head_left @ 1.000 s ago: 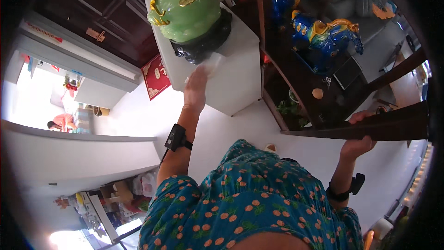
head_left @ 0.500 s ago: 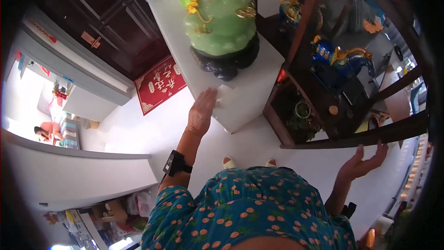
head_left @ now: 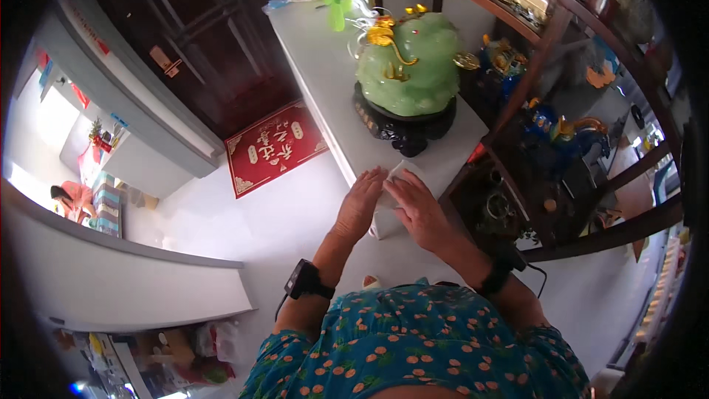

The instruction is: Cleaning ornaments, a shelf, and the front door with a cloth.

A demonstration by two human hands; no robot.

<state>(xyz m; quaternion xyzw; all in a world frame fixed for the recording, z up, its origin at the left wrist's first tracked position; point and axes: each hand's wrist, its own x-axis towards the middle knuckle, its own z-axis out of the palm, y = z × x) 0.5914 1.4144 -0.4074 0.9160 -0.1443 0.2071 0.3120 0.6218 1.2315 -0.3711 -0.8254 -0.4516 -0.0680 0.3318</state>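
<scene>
Pressing both hands onto a small white cloth (head_left: 399,177), the person leans over the near end of a long white cabinet top (head_left: 325,66). Half a second ago only the left hand lay on this surface, while the right hand hung open in the air off to the right, near a dark wooden shelf unit (head_left: 561,140). A second ago that right hand was gripping one of the shelf rails. It has since come across, so the two hands now meet on the cloth, which looks like two-handed wiping or folding at the cabinet's near edge.

The left hand (head_left: 360,203) lies flat, palm down, fingers together and pointing away from the body, its fingertips on the left edge of the cloth. The right hand (head_left: 415,207) is also flat and palm down, angled to the far left, covering the cloth's near part. Neither hand is closed around anything; both press rather than grip. Both forearms rise from the lower edge, each with a dark band at the wrist.

Just beyond the cloth stands a large green ornament (head_left: 410,66) with gold trim on a dark carved base. A red floor mat (head_left: 273,146) lies to the left, before a dark door.
</scene>
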